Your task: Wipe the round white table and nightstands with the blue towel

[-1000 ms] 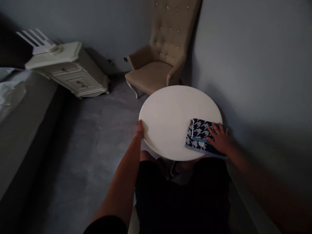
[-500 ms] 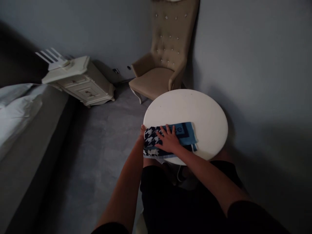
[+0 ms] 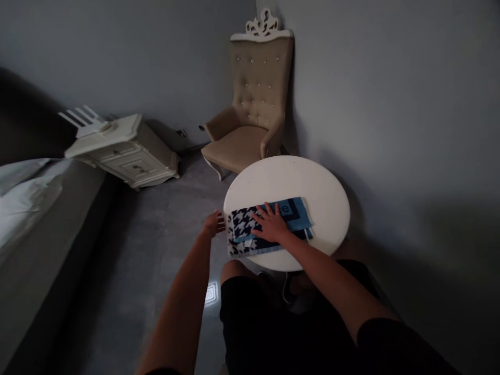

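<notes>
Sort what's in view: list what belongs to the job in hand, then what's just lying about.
In the job:
Patterned cloth, folded in layers
Round table, under the cloth
Right hand, spread on the cloth
Left hand, open by the table's edge

Just about:
Tan armchair
White cabinet
White slatted object on the cabinet
Bed

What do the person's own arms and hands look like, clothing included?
The left hand and right hand are bare, with no gloves or watch visible. The left forearm and right forearm are bare too, below black fabric short sleeves.
</notes>
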The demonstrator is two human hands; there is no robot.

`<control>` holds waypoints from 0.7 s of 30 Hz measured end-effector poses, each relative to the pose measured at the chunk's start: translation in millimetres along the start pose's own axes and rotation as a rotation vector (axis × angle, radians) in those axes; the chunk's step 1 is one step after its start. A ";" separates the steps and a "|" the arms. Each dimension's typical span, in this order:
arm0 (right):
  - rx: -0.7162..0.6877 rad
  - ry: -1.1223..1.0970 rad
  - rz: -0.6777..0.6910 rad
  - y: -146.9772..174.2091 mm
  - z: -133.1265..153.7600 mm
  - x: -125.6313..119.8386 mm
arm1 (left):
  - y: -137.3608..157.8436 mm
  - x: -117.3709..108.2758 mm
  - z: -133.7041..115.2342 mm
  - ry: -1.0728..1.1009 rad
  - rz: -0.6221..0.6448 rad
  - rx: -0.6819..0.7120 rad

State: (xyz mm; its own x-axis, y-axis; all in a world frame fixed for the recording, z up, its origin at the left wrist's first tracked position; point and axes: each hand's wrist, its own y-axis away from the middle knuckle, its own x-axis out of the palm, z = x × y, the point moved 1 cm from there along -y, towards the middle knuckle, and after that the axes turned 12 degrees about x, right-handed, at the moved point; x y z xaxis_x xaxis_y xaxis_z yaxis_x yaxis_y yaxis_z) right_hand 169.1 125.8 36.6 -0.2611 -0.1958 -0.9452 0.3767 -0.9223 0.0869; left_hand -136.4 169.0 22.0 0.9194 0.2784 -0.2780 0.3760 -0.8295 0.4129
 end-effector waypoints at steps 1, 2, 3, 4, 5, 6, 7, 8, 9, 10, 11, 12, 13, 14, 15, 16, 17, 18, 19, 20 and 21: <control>0.036 0.017 -0.002 3.4 -19.7 -6.8 | 0.6 3.2 1.3 -0.005 -0.009 -0.007; 0.075 0.039 -0.001 7.3 -41.4 -14.0 | 1.0 7.4 3.5 -0.014 -0.026 -0.004; 0.119 0.064 -0.003 11.9 -65.0 -21.3 | 1.4 12.5 6.4 -0.027 -0.049 0.006; 0.165 0.092 -0.008 17.3 -89.7 -28.6 | 1.8 18.2 10.0 -0.039 -0.075 0.020; 0.212 0.122 -0.016 23.7 -115.0 -35.6 | 2.2 24.0 14.1 -0.047 -0.101 0.039; 0.259 0.149 -0.024 30.9 -140.2 -42.1 | 2.7 29.7 18.4 -0.048 -0.125 0.062; 0.307 0.173 -0.034 38.9 -164.3 -47.9 | 3.2 34.8 22.7 -0.048 -0.150 0.089; 0.354 0.193 -0.045 47.3 -186.7 -52.9 | 3.7 39.0 26.8 -0.047 -0.174 0.117; 0.399 0.212 -0.057 55.6 -206.6 -57.1 | 4.0 42.3 30.4 -0.045 -0.196 0.143; 0.439 0.226 -0.070 63.3 -223.4 -60.2 | 4.1 44.6 33.6 -0.044 -0.215 0.166; 0.474 0.237 -0.079 69.8 -236.9 -62.4 | 3.7 46.1 36.1 -0.045 -0.231 0.184; 0.504 0.245 -0.085 74.8 -247.0 -63.6 | 2.8 46.8 38.0 -0.047 -0.243 0.199; 0.528 0.249 -0.087 77.8 -253.7 -63.9 | 1.4 47.0 39.5 -0.050 -0.252 0.208; 0.552 0.252 -0.084 79.0 -257.2 -63.6 | -0.3 46.8 40.5 -0.054 -0.257 0.213; 0.571 0.255 -0.084 78.2 -257.8 -62.8 | -2.2 46.4 41.4 -0.059 -0.261 0.215; 0.585 0.257 -0.084 75.7 -255.6 -61.7 | -4.2 45.8 42.3 -0.065 -0.264 0.213; 0.590 0.259 -0.086 71.5 -250.5 -60.2 | -6.1 45.2 43.3 -0.071 -0.268 0.207; 0.583 0.259 -0.085 65.9 -242.4 -58.4 | -7.6 44.7 44.6 -0.078 -0.273 0.201; 0.564 0.256 -0.081 58.8 -231.1 -56.2 | -8.7 44.4 46.0 -0.084 -0.278 0.193; 0.533 0.252 -0.072 50.5 -216.2 -53.6 | -9.4 44.2 47.6 -0.090 -0.282 0.186; 0.496 0.246 -0.061 40.8 -197.8 -50.3 | -9.7 44.2 49.3 -0.086 -0.290 0.187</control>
State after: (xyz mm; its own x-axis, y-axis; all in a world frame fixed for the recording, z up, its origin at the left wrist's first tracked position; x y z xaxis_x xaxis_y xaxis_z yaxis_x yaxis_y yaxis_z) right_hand 373.4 163.9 25.5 -0.0314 -0.1083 -0.9936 -0.1115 -0.9875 0.1112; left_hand -105.2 165.5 -37.1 0.7616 0.4796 -0.4359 0.5846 -0.7986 0.1427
